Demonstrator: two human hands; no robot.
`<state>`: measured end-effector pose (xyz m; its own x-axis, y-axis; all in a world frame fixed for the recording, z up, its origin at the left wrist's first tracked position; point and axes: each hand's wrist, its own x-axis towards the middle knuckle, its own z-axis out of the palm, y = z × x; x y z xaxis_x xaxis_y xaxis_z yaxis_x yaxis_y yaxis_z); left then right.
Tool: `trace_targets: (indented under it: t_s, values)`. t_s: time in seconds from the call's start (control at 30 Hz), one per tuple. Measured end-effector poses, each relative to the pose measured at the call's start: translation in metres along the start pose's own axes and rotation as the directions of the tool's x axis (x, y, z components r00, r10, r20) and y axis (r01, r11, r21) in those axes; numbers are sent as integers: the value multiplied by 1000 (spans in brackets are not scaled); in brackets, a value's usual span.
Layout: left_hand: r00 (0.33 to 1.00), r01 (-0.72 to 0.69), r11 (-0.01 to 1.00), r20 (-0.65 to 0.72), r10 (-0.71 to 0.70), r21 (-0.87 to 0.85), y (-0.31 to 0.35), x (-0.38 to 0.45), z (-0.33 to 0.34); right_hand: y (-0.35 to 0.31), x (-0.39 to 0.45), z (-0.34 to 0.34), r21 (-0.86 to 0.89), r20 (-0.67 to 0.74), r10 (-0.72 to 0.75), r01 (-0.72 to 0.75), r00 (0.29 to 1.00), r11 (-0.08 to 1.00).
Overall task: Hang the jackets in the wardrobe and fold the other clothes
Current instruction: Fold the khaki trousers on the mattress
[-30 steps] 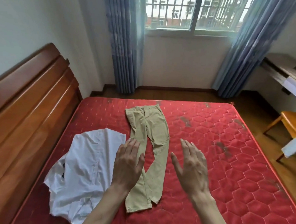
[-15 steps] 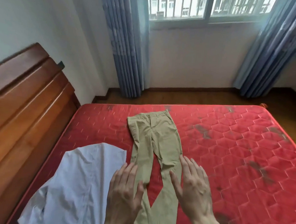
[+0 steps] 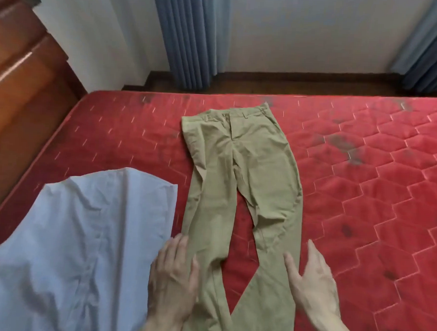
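Khaki trousers (image 3: 242,181) lie flat on the red mattress (image 3: 378,189), waistband far from me, the two legs crossing near the bottom edge of the view. My left hand (image 3: 172,282) lies flat with straight fingers on the outer edge of the left trouser leg. My right hand (image 3: 312,281) lies flat with spread fingers at the outer edge of the right leg. A crumpled white shirt (image 3: 74,246) is spread on the mattress just left of my left hand.
A wooden headboard (image 3: 21,86) runs along the left side of the bed. Beyond the mattress's far edge are a strip of wooden floor, a white wall and blue curtains (image 3: 191,35).
The view has tilted down and moved closer to the bed. Both hands have come down from above the trousers onto the outer edges of the legs.
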<state>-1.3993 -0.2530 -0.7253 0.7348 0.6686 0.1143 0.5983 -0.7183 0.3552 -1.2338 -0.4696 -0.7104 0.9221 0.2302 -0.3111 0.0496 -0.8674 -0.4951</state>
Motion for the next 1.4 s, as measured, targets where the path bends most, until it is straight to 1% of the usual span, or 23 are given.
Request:
trace_targets:
  t_s: [0.03, 0.1, 0.17, 0.23, 0.33, 0.4, 0.47, 0.53, 0.63, 0.7, 0.8, 0.87, 1.0, 1.07, 1.1, 1.17, 1.2, 1.23, 1.27, 1.3, 1.37, 1.4]
  values:
    - [997, 72, 997, 40, -71, -16, -7, 4, 10, 4, 10, 11, 33, 38, 54, -55, 998, 998]
    - [967, 235, 971, 116, -229, -46, -18, 12, 30, 12, 26, 36, 124, 85, 138, -148, 987, 981]
    - [929, 341, 938, 176, -326, -59, -22, 23, 46, 18, 38, 59, 195, 104, 218, -235, 970, 952]
    - [903, 386, 920, 225, -365, -58, -22, 35, 58, 16, 49, 74, 213, 93, 260, -274, 961, 938]
    - [891, 397, 915, 269, -365, -75, -23, 59, 74, 8, 70, 84, 181, 24, 223, -224, 975, 958]
    - [882, 418, 906, 269, -386, -70, -23, 78, 82, 1, 92, 86, 171, -26, 250, -242, 968, 955]
    - [867, 453, 891, 248, -433, -27, -22, 94, 89, -3, 114, 85, 118, -95, 293, -282, 951, 952]
    - [829, 512, 859, 265, -492, -5, -19, 104, 94, -6, 133, 81, -27, -138, 291, -298, 947, 954]
    - [790, 559, 828, 336, -513, -50, -18, 104, 103, -2, 148, 74, -248, -64, 234, -242, 970, 938]
    - [748, 605, 791, 408, -524, -92, -22, 96, 108, 5, 144, 72, -325, -2, 179, -170, 984, 930]
    - [660, 661, 748, 527, -535, -69, -31, 75, 108, 24, 116, 72, -347, 58, 110, -84, 992, 934]
    - [609, 655, 755, 594, -525, -5, -32, 55, 107, 40, 89, 72, -357, 88, 104, -66, 991, 932]
    - [537, 612, 783, 667, -517, 115, -35, 8, 98, 67, 32, 68, -376, 160, 121, -53, 980, 925]
    - [470, 604, 782, 725, -504, 153, -29, -14, 82, 82, 1, 65, -379, 200, 122, -38, 972, 925]
    - [395, 606, 771, 769, -503, 193, -25, -25, 73, 91, -15, 64, -375, 234, 123, -27, 965, 927]
    - [172, 574, 756, 857, -486, 314, -19, -43, 56, 111, -46, 61, -369, 338, 137, -3, 931, 929]
    - [86, 545, 758, 876, -475, 358, -22, -51, 54, 120, -59, 59, -367, 390, 158, -4, 907, 930]
    - [32, 535, 753, 881, -473, 385, -22, -56, 50, 125, -70, 55, -366, 422, 183, -17, 888, 930]
    - [32, 548, 744, 880, -475, 382, -24, -60, 48, 129, -77, 52, -351, 420, 194, -39, 887, 935]
    - [61, 605, 711, 869, -490, 358, -26, -62, 47, 129, -80, 47, -322, 390, 195, -66, 900, 945]
    - [164, 770, 594, 827, -538, 233, -32, -59, 51, 123, -72, 41, -211, 300, 197, -136, 933, 968]
    - [255, 825, 552, 790, -557, 123, -35, -54, 53, 117, -63, 40, -136, 264, 206, -175, 942, 975]
